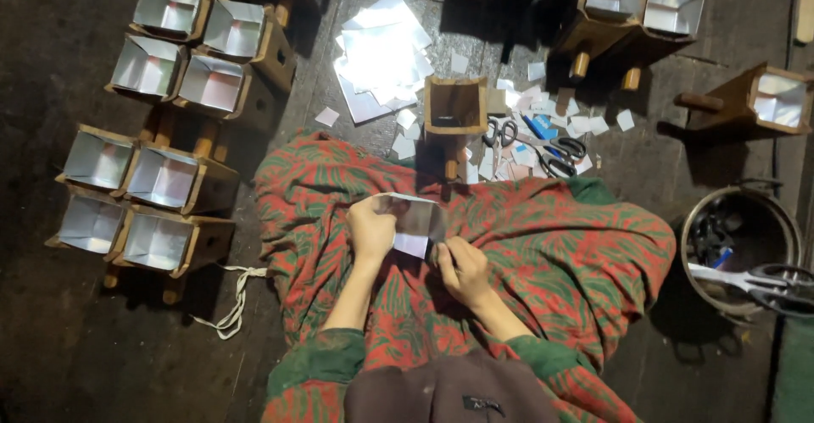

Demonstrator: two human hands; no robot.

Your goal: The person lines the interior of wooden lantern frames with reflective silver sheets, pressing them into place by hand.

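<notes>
I sit on the floor with a red and green patterned cloth [551, 236] over my lap. My left hand [371, 228] grips the left side of a folded sheet of shiny white paper [417, 224]. My right hand [462, 269] pinches the same paper at its lower right edge. The paper is bent into a partly boxed shape above my lap. Just beyond it stands an unlined wooden box mould [455, 105] with a peg handle, open side up.
Several paper-lined wooden moulds [161, 181] lie in rows at the left, others [644, 3] at the back right and one [759, 101] far right. A stack of shiny sheets [381, 50], paper scraps and scissors [555, 152] lie ahead. A metal bucket [738, 236] with large scissors stands at the right.
</notes>
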